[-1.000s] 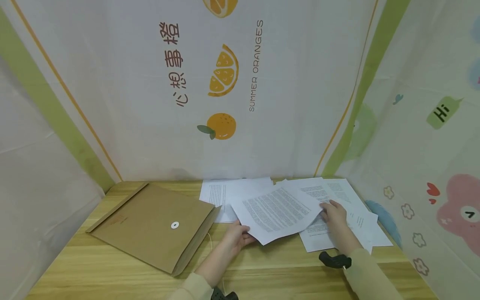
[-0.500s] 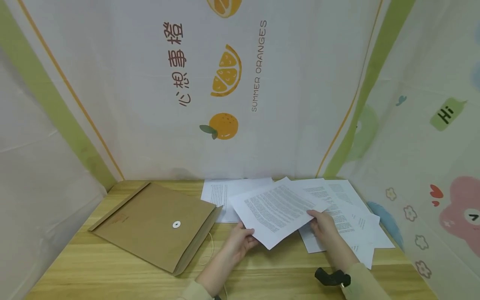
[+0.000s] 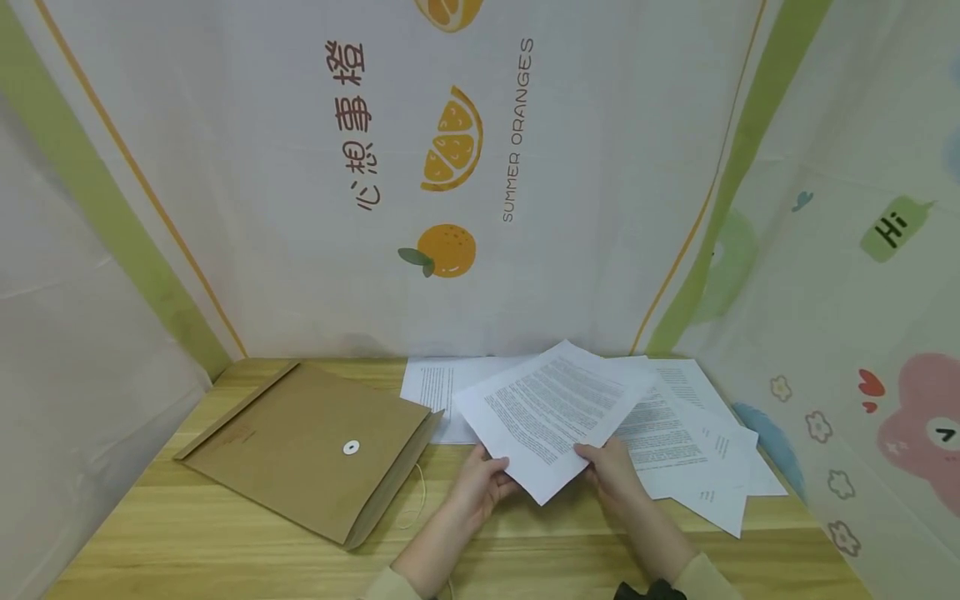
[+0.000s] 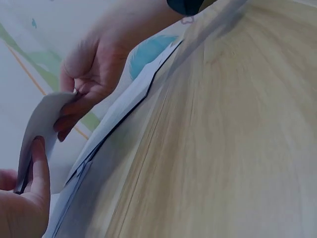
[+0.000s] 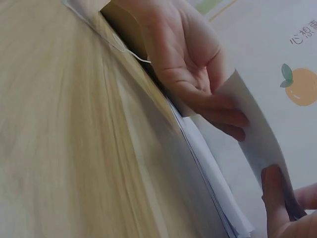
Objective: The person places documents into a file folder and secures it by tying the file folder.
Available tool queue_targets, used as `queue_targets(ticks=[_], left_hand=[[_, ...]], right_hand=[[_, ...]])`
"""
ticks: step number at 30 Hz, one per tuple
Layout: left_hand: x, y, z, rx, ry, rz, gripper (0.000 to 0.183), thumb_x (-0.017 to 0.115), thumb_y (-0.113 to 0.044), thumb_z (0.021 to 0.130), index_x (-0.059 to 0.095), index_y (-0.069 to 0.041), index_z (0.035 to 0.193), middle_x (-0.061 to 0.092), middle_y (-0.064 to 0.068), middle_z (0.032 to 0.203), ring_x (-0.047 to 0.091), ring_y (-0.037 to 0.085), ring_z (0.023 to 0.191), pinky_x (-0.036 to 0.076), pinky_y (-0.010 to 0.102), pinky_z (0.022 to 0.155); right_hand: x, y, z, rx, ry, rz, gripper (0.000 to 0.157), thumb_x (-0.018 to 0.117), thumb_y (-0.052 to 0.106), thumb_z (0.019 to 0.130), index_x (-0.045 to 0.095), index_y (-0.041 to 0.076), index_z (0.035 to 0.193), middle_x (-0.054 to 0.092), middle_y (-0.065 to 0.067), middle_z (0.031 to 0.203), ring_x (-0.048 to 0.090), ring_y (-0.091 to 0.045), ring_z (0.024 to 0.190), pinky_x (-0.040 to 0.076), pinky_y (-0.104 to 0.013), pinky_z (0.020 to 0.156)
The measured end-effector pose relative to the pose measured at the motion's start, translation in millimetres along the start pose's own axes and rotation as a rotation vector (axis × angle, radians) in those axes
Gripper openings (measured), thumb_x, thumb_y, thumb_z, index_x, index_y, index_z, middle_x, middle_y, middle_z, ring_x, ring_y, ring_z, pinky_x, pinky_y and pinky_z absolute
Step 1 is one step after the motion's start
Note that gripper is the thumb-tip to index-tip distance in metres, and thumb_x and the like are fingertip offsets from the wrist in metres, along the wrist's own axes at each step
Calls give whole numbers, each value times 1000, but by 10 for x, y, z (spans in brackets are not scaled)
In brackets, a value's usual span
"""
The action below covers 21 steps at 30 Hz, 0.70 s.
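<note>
Above the table (image 3: 540, 558): printed paper (image 3: 551, 421), held up at a slant, one corner pointing toward the person; whether one sheet or several, I cannot tell.
Left hand (image 3: 480, 485): pinches the paper at its lower left edge, thumb on top, fingers beneath.
Right hand (image 3: 611, 473): pinches the lower right edge, near the bottom corner, thumb also on top.
Right-side sheets (image 3: 671, 442): fanned out and overlapping on the table, partly hidden behind the paper.
Left-side sheets (image 3: 431, 386): lie behind the paper, just beside the envelope (image 3: 285, 467).
Brown envelope: lies flat and turned at an angle on the left, a white button (image 3: 351, 447) on its face.
Thin string (image 3: 423, 490): curves over the wood between envelope and left forearm.
Cloth wall (image 3: 562, 283): behind the table, printed with oranges and lettering.
</note>
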State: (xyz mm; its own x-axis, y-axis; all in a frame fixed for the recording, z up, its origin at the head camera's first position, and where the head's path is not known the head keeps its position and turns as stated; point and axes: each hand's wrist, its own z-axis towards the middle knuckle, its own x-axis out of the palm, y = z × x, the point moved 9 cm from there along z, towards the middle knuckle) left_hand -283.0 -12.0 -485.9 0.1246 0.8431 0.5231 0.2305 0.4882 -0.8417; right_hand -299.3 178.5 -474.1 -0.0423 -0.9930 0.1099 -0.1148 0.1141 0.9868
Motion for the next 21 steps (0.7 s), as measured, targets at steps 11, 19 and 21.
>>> queue_targets(ticks=[11, 19, 21], left_hand=[[-220, -295, -36, 42, -17, 107, 48, 45, -2, 95, 32, 7, 140, 58, 20, 125, 63, 29, 105, 52, 40, 87], [-438, -453, -2, 25, -8, 230, 45, 45, -6, 97, 38, 11, 138, 62, 17, 117, 64, 22, 97, 54, 32, 80], [-431, -456, -3, 16, 56, 249, 44, 45, -6, 97, 38, 15, 136, 63, 20, 114, 66, 24, 96, 54, 34, 81]], right_hand=[[-72, 98, 19, -48, 157, -224, 47, 46, 0, 93, 39, -4, 139, 53, -23, 131, 56, -36, 114, 50, -42, 90], [-172, 160, -13, -50, 360, -232, 53, 46, 3, 95, 28, -7, 143, 54, -24, 129, 61, -35, 107, 52, -43, 85], [-176, 162, -31, -46, 403, -237, 56, 47, 3, 94, 25, -8, 144, 54, -25, 129, 61, -35, 107, 52, -43, 85]])
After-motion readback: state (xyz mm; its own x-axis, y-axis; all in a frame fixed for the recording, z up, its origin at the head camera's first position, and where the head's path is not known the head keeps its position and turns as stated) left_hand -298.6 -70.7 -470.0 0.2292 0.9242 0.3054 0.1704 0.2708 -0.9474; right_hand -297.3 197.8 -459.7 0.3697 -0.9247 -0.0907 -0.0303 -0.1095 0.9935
